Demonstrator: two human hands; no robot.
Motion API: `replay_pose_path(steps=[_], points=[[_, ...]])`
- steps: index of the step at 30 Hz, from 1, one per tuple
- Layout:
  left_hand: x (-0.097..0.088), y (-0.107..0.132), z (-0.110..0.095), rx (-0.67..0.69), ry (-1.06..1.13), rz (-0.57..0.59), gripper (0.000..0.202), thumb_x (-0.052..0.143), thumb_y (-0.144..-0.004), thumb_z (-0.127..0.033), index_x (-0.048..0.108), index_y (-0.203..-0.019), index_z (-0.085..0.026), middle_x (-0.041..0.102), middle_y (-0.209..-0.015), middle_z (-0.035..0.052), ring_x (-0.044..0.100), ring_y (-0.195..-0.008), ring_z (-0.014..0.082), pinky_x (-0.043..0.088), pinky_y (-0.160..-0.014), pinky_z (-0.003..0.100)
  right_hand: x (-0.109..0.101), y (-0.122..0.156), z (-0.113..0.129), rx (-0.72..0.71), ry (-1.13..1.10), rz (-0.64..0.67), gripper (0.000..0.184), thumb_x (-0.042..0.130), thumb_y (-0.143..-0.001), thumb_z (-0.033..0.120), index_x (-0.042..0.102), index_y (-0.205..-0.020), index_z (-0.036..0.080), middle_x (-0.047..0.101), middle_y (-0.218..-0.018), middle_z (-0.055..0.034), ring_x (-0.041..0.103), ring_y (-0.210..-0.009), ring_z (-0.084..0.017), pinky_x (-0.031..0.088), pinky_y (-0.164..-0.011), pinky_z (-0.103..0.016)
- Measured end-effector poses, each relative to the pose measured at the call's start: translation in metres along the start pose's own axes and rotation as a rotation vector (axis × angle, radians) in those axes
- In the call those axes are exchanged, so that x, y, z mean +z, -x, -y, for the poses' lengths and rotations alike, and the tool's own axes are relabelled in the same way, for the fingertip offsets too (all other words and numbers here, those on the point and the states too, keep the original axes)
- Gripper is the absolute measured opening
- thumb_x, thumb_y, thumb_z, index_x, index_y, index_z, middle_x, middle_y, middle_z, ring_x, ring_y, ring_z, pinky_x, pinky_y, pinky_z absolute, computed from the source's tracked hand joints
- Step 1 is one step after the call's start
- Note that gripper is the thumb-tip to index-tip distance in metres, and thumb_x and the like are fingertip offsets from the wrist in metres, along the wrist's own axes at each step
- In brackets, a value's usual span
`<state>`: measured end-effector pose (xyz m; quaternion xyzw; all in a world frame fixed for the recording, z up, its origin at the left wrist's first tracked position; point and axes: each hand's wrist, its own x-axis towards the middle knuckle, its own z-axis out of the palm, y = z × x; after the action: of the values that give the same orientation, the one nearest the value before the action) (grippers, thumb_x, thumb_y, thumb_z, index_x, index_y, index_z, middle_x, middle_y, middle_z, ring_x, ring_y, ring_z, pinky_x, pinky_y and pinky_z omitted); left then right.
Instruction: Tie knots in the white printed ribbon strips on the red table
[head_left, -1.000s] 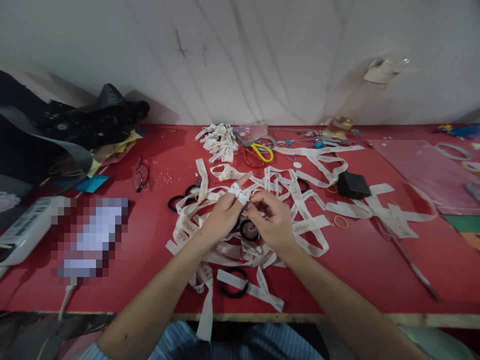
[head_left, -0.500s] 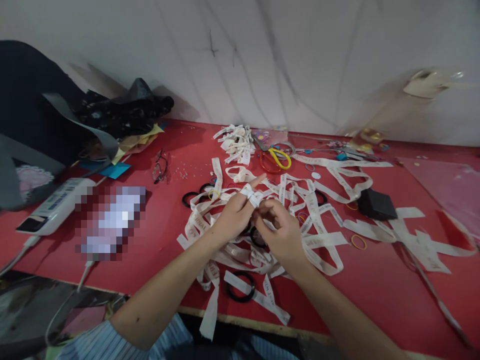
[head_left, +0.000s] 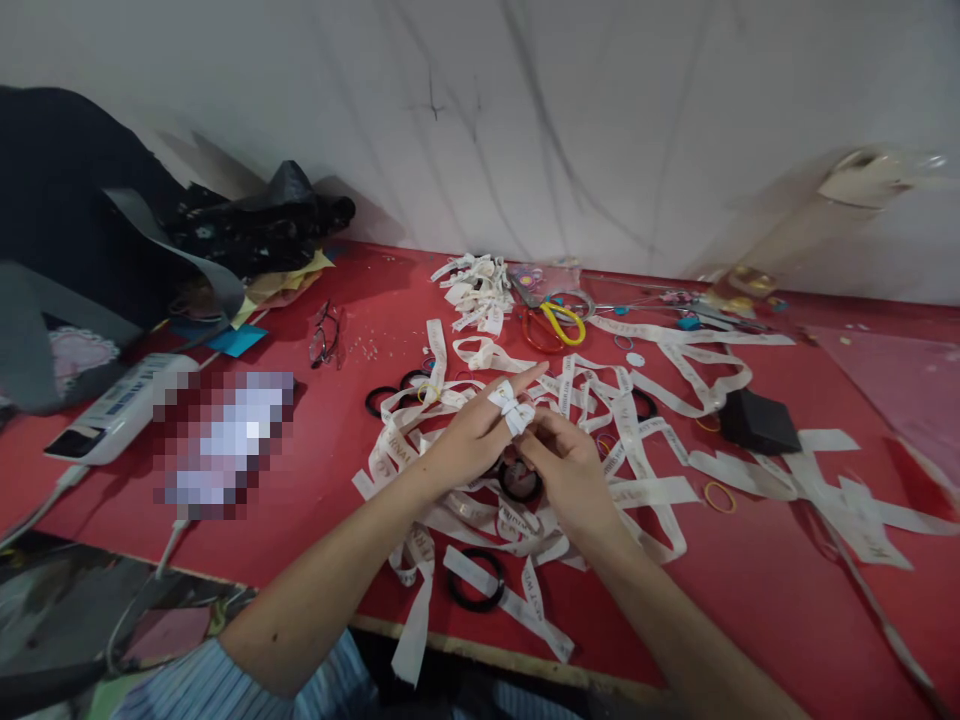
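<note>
- Pinching white ribbon (head_left: 512, 408) with right hand (head_left: 574, 472), fingers closed on it.
- Left hand (head_left: 469, 440): fingers extended, ribbon wound round them, above red counter (head_left: 750, 570).

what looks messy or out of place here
White ribbon strips lie tangled all over the red table, and one strip hangs over the front edge. The left hand and right hand hold a ribbon loop above the pile.

A red table (head_left: 750, 580) carries loose white ribbons (head_left: 654, 491), scissors (head_left: 559, 322), glasses (head_left: 324, 336).
</note>
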<state>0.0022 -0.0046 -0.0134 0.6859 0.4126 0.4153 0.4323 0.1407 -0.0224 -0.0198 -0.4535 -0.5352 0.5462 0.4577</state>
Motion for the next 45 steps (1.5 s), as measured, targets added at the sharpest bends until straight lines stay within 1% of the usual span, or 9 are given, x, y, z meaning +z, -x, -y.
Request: replay_pose_path(steps=[3, 7, 18, 23, 29, 34, 39, 42, 45], points=[[-0.002, -0.001, 0.001, 0.019, -0.022, 0.03, 0.045, 0.039, -0.096, -0.031, 0.048, -0.139, -0.024, 0.065, -0.122, 0.0065, 0.056, -0.113, 0.019, 0.037, -0.105, 0.035, 0.002, 0.0, -0.001, 0.123, -0.24, 0.04, 0.012, 0.067, -0.078, 0.028, 0.06, -0.078, 0.019, 0.045, -0.059, 0.0063, 0.04, -0.05, -0.007, 0.035, -0.047, -0.019], [-0.003, -0.002, 0.002, 0.007, -0.016, 0.033, 0.045, 0.039, -0.096, -0.03, 0.048, -0.139, -0.024, 0.066, -0.121, 0.0061, 0.052, -0.121, 0.0185, 0.031, -0.111, 0.034, 0.006, 0.002, 0.003, 0.239, -0.453, 0.046, 0.016, 0.072, -0.074, 0.028, 0.06, -0.076, 0.018, 0.029, -0.054, 0.0109, 0.017, -0.042, -0.002, 0.019, -0.039, -0.016], [-0.004, -0.003, 0.007, -0.016, -0.114, 0.0, 0.05, 0.039, -0.095, -0.03, 0.042, -0.144, -0.021, 0.068, -0.11, 0.0071, 0.057, -0.108, 0.0186, 0.038, -0.101, 0.032, 0.004, 0.002, 0.013, 0.289, -0.491, 0.133, 0.012, 0.067, -0.073, 0.022, 0.061, -0.081, 0.016, 0.02, -0.049, 0.0136, 0.009, -0.042, -0.001, 0.014, -0.039, -0.016], [-0.004, -0.004, 0.008, -0.002, -0.173, -0.005, 0.052, 0.036, -0.096, -0.033, 0.037, -0.146, -0.02, 0.068, -0.113, 0.0072, 0.057, -0.105, 0.019, 0.038, -0.098, 0.032, 0.003, 0.001, 0.01, 0.3, -0.422, 0.08, 0.021, 0.069, -0.075, 0.029, 0.06, -0.09, 0.018, 0.029, -0.051, 0.0127, 0.015, -0.04, -0.001, 0.02, -0.036, -0.015], [-0.003, -0.004, 0.003, 0.023, -0.142, 0.034, 0.053, 0.034, -0.098, -0.037, 0.036, -0.147, -0.017, 0.07, -0.107, 0.0078, 0.059, -0.086, 0.0172, 0.043, -0.09, 0.031, 0.002, 0.004, 0.016, 0.09, -0.135, -0.115, 0.033, 0.064, -0.083, 0.036, 0.059, -0.113, 0.024, 0.044, -0.056, 0.0073, 0.04, -0.048, -0.008, 0.036, -0.04, -0.018], [-0.003, -0.003, 0.0, -0.014, -0.073, 0.048, 0.053, 0.034, -0.098, -0.038, 0.036, -0.146, -0.017, 0.071, -0.1, 0.0058, 0.059, -0.082, 0.0164, 0.044, -0.09, 0.031, 0.0, 0.004, 0.015, -0.07, 0.017, -0.11, 0.018, 0.06, -0.087, 0.034, 0.065, -0.097, 0.021, 0.048, -0.057, 0.0055, 0.042, -0.052, -0.008, 0.037, -0.049, -0.02], [-0.004, -0.001, 0.002, -0.017, -0.068, 0.053, 0.052, 0.034, -0.098, -0.035, 0.036, -0.147, -0.019, 0.069, -0.107, 0.0044, 0.058, -0.083, 0.0157, 0.044, -0.09, 0.031, -0.002, 0.004, 0.013, -0.087, 0.05, -0.128, 0.018, 0.06, -0.087, 0.036, 0.065, -0.093, 0.02, 0.051, -0.059, 0.0044, 0.043, -0.053, -0.008, 0.035, -0.049, -0.021], [-0.005, 0.001, 0.004, 0.029, -0.196, 0.097, 0.05, 0.034, -0.097, -0.032, 0.038, -0.146, -0.02, 0.069, -0.11, 0.006, 0.06, -0.088, 0.0174, 0.043, -0.092, 0.033, -0.004, 0.003, 0.013, -0.1, 0.071, -0.16, 0.02, 0.06, -0.087, 0.039, 0.066, -0.092, 0.02, 0.05, -0.059, 0.004, 0.045, -0.053, -0.009, 0.036, -0.05, -0.021], [-0.005, 0.003, 0.006, 0.059, -0.445, 0.154, 0.05, 0.034, -0.096, -0.029, 0.04, -0.144, -0.021, 0.069, -0.11, 0.0084, 0.062, -0.089, 0.0202, 0.045, -0.084, 0.034, -0.006, 0.002, 0.013, -0.094, 0.111, -0.157, 0.021, 0.062, -0.085, 0.039, 0.066, -0.089, 0.019, 0.051, -0.062, 0.0035, 0.044, -0.055, -0.009, 0.036, -0.051, -0.021]])
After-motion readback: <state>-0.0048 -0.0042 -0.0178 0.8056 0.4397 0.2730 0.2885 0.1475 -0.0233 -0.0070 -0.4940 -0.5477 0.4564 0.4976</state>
